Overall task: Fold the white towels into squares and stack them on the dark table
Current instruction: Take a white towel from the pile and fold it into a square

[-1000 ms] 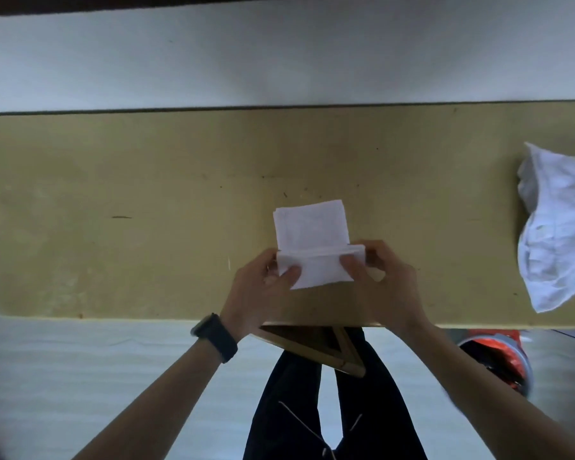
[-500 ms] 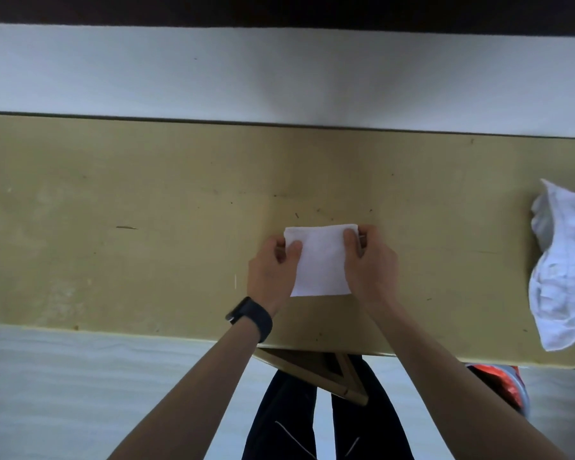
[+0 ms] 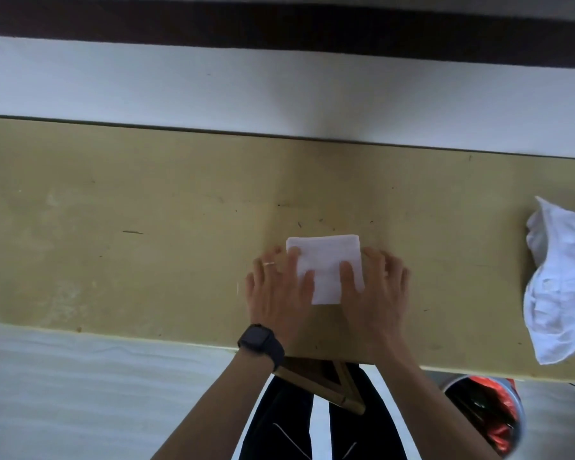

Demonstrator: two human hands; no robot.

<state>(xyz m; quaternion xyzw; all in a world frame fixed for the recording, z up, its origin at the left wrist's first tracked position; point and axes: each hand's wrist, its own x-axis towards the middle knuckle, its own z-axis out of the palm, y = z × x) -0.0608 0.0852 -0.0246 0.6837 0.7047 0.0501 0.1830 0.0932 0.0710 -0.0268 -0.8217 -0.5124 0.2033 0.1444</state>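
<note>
Across the yellow table [image 3: 146, 200], the folded towel [image 3: 326, 260] lay between both flat, spread hands, left hand [image 3: 279, 293] and right hand [image 3: 375, 293], equally near.

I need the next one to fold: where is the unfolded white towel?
In the head view the unfolded white towel lies crumpled at the table's far right end, well right of the right hand and folded towel.

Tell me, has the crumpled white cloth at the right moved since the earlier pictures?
No. The crumpled cloth lies at the same spot beside the table's front edge; only the camera shifted.
</note>
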